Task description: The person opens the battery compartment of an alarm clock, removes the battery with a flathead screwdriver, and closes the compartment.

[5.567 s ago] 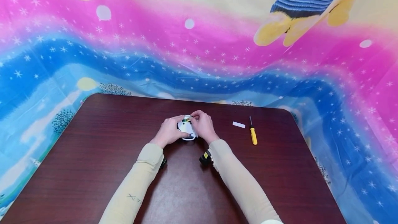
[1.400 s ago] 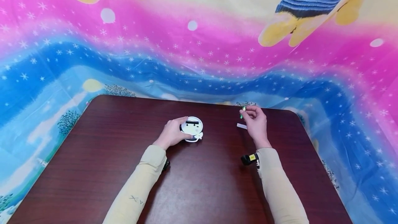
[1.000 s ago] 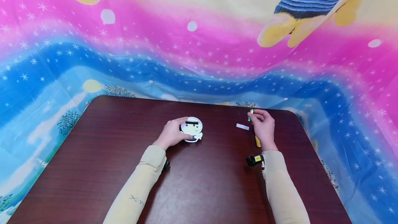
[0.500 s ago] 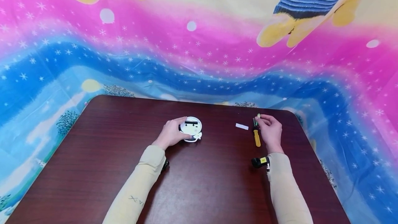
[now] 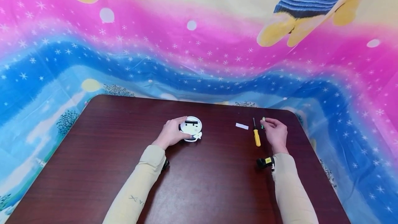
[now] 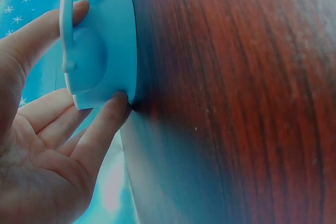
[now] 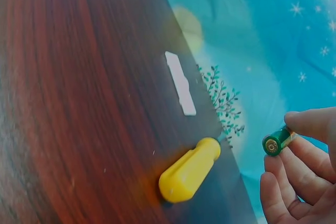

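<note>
In the head view my left hand [image 5: 172, 132] grips the side of a small round white alarm clock [image 5: 193, 129], its back with a dark open battery slot facing up. The clock [image 6: 113, 51] shows its handle and rounded bells in the left wrist view, thumb on one side and fingers on the other. My right hand [image 5: 276, 132] pinches a green battery [image 5: 263, 122] between thumb and fingertips, just right of a yellow-handled screwdriver [image 5: 256, 137]. The battery's [image 7: 272, 146] round end faces the right wrist camera.
A thin white battery cover [image 5: 242, 126] lies left of the screwdriver on the dark wooden table [image 5: 199, 179]. Behind the table's far edge hangs a colourful printed cloth [image 5: 174, 68].
Both hands were at the clock earliest. My right hand has since carried the battery out of its slot and rightward, past the cover and screwdriver. My left hand has kept its grip.
</note>
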Demonstrator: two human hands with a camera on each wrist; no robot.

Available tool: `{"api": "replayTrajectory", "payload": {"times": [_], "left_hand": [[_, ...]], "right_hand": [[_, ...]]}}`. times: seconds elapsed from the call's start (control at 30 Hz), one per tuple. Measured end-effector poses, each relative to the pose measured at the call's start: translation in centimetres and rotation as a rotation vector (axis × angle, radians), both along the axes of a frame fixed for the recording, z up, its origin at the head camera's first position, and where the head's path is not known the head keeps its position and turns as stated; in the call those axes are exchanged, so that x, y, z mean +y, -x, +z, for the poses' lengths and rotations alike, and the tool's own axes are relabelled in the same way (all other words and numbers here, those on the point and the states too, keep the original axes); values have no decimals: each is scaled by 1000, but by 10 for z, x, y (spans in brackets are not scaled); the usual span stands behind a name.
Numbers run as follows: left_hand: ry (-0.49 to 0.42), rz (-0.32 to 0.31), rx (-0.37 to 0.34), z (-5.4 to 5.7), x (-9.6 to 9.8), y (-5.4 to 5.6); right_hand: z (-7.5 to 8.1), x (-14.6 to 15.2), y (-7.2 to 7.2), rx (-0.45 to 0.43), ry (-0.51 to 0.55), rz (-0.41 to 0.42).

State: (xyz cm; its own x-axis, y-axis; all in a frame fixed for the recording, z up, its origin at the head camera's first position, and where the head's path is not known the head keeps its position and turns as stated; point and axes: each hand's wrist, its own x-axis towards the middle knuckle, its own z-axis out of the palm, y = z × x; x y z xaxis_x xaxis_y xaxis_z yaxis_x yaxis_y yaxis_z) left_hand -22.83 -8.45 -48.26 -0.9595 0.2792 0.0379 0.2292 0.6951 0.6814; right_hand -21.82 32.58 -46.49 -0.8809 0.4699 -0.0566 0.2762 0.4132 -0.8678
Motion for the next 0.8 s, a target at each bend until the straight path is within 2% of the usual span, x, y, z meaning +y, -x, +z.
{"api": "replayTrajectory", "payload": {"times": [0.27,0.57,0.8], "left_hand": [[-5,-4,6,-2,0,1],[-11,-3,17,-2,0,1],[-3,-2,17,-2,0,1]], "right_hand": [[-8,7,-1,-21,-66,5],[-13,16,-2,-120,-144,83],[-17,21,-1,-158,-216,125]]}}
